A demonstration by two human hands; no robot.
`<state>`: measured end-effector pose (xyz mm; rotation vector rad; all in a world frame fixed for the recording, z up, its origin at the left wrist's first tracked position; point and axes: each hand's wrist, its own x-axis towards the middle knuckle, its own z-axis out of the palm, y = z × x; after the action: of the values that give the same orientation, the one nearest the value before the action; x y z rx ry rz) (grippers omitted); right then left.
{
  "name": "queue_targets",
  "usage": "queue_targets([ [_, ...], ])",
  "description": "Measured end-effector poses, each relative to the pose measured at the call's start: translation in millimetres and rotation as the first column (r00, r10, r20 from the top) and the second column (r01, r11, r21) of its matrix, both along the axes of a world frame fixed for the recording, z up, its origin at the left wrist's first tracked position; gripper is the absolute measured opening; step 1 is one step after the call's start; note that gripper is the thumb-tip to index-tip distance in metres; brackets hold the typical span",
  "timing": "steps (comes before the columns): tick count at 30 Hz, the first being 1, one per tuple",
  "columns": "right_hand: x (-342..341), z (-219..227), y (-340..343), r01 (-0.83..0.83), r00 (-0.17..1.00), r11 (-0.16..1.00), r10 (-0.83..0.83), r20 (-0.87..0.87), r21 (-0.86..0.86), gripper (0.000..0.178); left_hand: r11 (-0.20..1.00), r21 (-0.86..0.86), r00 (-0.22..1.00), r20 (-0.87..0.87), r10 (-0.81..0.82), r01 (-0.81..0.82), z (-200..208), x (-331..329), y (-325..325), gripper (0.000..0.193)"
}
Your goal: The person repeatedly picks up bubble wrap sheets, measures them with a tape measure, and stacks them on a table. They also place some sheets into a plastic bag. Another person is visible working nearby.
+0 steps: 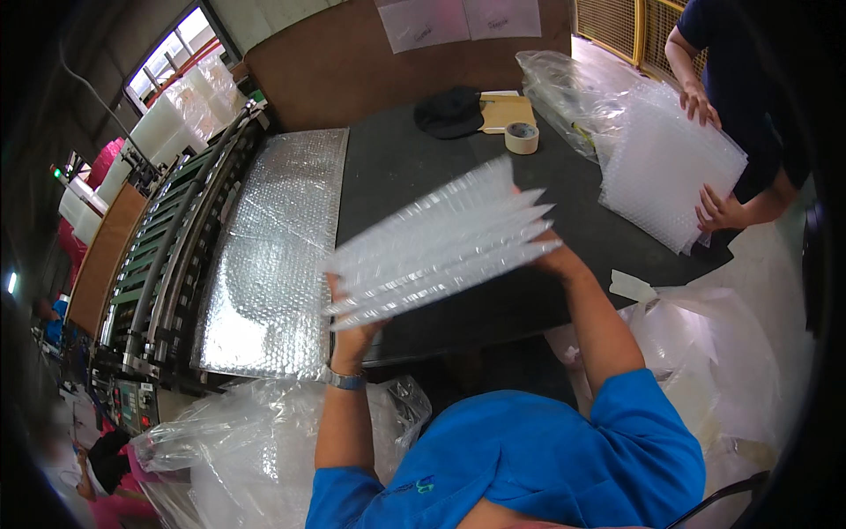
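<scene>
A stack of clear bubble-wrap sheets [441, 242] is held up between my hands, tilted above the dark tabletop [388, 172]. My left hand [354, 337] grips the stack's left end, its fingers largely behind the plastic. At the other end my right hand [553, 252] clasps the edge, also partly covered. The layers fan apart into several points along the right side. Left of the stack, a large silvery bubble-wrap sheet [273, 256] lies flat between a roller machine and the dark surface.
Across the table a person's hands [721, 210] hold another bubble-wrap stack [665, 163]. A tape roll [522, 138], a dark cap [448, 113] and a clear plastic bag [564, 84] lie at the back. The roller machine [167, 238] stands left; filled plastic bags [264, 445] sit below the table.
</scene>
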<state>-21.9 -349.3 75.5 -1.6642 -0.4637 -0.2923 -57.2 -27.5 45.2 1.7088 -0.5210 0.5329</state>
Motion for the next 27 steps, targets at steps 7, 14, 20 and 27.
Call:
queue_targets([
  [7,-10.0,5.7,2.8,-0.056,0.973,0.994,0.075,-0.220,0.090,0.064,0.962,-0.274,0.972,-0.221,-0.079,0.016,26.8,-8.4,-23.5,0.059],
  [14,-13.9,-7.4,2.9,-0.100,0.969,0.986,0.127,-0.213,0.135,0.066,0.966,-0.257,0.958,-0.283,-0.038,-0.037,8.7,-7.7,-30.3,0.053],
  [20,-11.3,-18.8,-2.6,-0.133,0.947,0.983,0.165,-0.275,0.129,0.063,0.961,-0.274,0.968,-0.249,-0.028,-0.043,10.8,-6.4,-32.5,0.059],
  [27,-11.3,25.7,8.3,0.009,0.993,0.990,-0.024,-0.113,-0.139,0.050,0.913,-0.035,0.913,-0.056,0.404,-0.406,20.1,-4.2,-22.7,0.096],
])
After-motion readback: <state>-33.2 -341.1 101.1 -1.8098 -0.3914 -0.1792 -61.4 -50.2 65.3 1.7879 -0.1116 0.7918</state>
